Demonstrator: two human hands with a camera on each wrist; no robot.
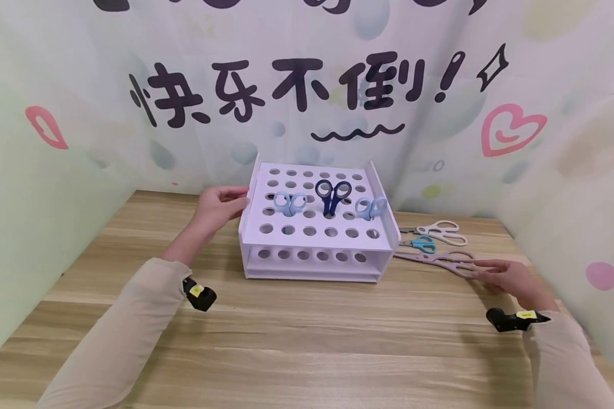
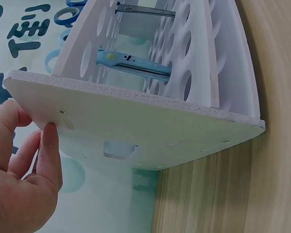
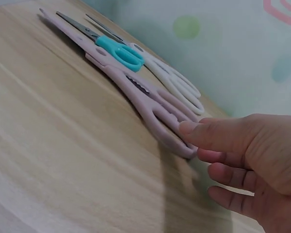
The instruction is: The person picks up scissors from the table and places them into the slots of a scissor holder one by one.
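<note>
A white rack (image 1: 317,239) with rows of round holes stands on the wooden table. Held upright in its holes are dark blue scissors (image 1: 332,196) and two light blue pairs, one at the left (image 1: 289,203) and one at the right (image 1: 370,208). My left hand (image 1: 217,205) touches the rack's left side panel (image 2: 97,119) with its fingertips. At the right, my right hand (image 1: 509,279) pinches the handle end of long pale pink scissors (image 3: 136,92) between thumb and fingers. Their handle is raised off the table, casting a shadow.
Beside the pink scissors lie small turquoise scissors (image 1: 422,244) and white scissors (image 1: 442,232), right of the rack. A printed cloth (image 1: 286,136) hangs behind the table (image 1: 297,335) and continues along both sides.
</note>
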